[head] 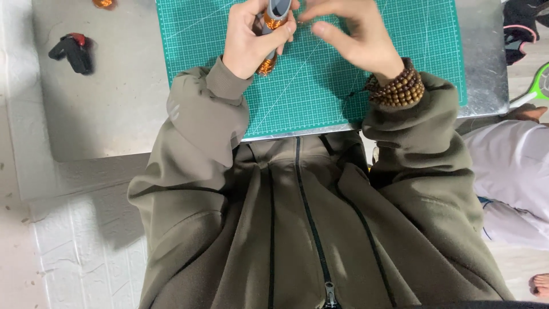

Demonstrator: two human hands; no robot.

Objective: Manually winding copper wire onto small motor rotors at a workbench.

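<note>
Olive-green jacket (pixel 297 229) fills the near view, zipper down the middle, both sleeves running up to the table (pixel 108 114). White-clothed person (pixel 512 177) sits just off my right side, with a bare foot at the lower right corner.

Right wrist carries a stack of brown bead bracelets (pixel 398 88), resting over the green cutting mat (pixel 320 74). Mat lies on the grey metal table, its near edge close to the table's edge.

Left hand (pixel 251 40): grip clamped around a grey tool (pixel 276 14) wound with orange-copper wire. Fingers wrap the grey body. The copper-coloured part sticks out under my palm and sits just above the mat. Top end of the tool runs to the picture edge, can't see its tip.

Right hand (pixel 354 34): fingers spread and loosely curled, thumb and forefinger brought near the tool's upper end. Can't tell if they pinch anything: whatever is there is too fine to make out.

Farther left on bare table: black clamp-like tool with a red part (pixel 73 51), well apart from the mat. Small orange object (pixel 103 3) at the top edge beyond it. Far right, past the table: green racket-shaped thing (pixel 536 86) and dark clothing (pixel 523 28).
</note>
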